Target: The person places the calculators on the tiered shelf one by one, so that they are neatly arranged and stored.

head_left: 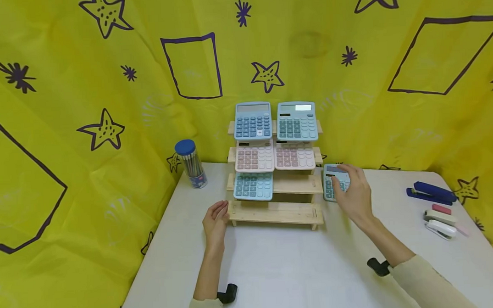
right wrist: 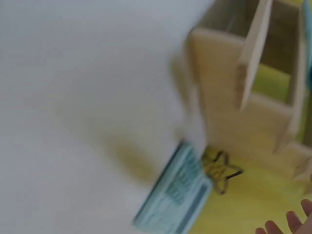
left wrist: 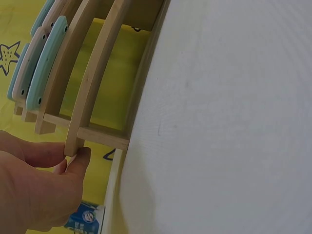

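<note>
A stepped wooden rack (head_left: 274,212) stands on the table. My left hand (head_left: 215,222) pinches the left end of its front slat (left wrist: 83,117) between thumb and fingers. Two blue calculators (head_left: 252,121) lean on the top tier, two pink calculators (head_left: 255,159) on the tier below. A light-blue calculator (head_left: 253,186) sits at the left of the third tier. Right of the rack, another light-blue calculator (right wrist: 175,192) lies on the table. My right hand (head_left: 357,197) overlaps it in the head view; in the right wrist view the spread fingers (right wrist: 292,222) show apart from it.
A clear jar with a blue lid (head_left: 192,163) stands at the table's back left. On the right lie a dark blue stapler (head_left: 432,193), a white stapler (head_left: 440,229) and a small pink item (head_left: 441,209). A yellow patterned cloth (head_left: 144,85) hangs behind the table.
</note>
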Motion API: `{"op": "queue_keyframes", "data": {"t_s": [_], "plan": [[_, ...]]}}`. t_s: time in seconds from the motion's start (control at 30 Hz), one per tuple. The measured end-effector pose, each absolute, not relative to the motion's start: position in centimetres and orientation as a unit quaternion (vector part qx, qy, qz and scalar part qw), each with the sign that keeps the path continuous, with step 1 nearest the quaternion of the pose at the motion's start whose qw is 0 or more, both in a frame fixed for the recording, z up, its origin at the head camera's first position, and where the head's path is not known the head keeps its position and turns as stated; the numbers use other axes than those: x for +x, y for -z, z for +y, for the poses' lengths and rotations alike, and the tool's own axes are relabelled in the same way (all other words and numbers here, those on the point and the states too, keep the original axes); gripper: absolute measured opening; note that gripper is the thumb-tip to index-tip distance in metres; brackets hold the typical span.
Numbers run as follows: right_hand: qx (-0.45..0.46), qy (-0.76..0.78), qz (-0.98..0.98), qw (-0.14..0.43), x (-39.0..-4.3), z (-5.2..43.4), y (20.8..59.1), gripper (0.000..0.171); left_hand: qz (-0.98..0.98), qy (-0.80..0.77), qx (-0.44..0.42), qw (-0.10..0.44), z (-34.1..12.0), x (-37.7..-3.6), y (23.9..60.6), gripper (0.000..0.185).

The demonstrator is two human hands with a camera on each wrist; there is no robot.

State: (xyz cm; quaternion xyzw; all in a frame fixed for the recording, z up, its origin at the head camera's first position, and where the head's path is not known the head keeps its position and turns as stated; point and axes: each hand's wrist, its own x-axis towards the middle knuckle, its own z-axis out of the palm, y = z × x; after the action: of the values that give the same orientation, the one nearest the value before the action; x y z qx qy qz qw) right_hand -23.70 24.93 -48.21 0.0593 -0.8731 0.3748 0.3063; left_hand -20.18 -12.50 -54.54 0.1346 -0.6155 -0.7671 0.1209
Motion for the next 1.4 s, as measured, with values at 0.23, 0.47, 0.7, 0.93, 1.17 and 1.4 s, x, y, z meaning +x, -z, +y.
{"op": "queue_keyframes", "data": {"t_s": [0.23, 0.47, 0.7, 0.93, 1.17, 1.4], "plan": [[-0.030, -0.327, -0.932, 0.154, -26.3, 28.6, 50.8, 0.071, -0.616, 0.768, 0.134, 0.111, -12.4, -20.2, 54.5, 0.044], [-0.069, -0.281, -0.957, 0.020, -28.6, 28.1, 52.9, 0.116, -0.618, 0.766, 0.142, 0.108, -12.8, -20.2, 54.7, 0.045], [-0.085, -0.285, -0.954, 0.020, -28.7, 27.5, 53.4, 0.114, -0.612, 0.772, 0.139, 0.098, -12.7, -20.1, 54.7, 0.045], [-0.080, -0.306, -0.948, 0.038, -28.3, 28.2, 53.6, 0.111, -0.611, 0.773, 0.137, 0.099, -12.7, -20.1, 54.7, 0.044], [-0.086, -0.340, -0.934, 0.073, -26.4, 28.9, 52.3, 0.106, -0.613, 0.771, 0.137, 0.100, -12.8, -20.1, 54.6, 0.044], [-0.036, -0.349, -0.929, 0.119, -23.2, 29.0, 49.4, 0.105, -0.609, 0.775, 0.135, 0.100, -12.9, -20.1, 54.7, 0.043]]}}
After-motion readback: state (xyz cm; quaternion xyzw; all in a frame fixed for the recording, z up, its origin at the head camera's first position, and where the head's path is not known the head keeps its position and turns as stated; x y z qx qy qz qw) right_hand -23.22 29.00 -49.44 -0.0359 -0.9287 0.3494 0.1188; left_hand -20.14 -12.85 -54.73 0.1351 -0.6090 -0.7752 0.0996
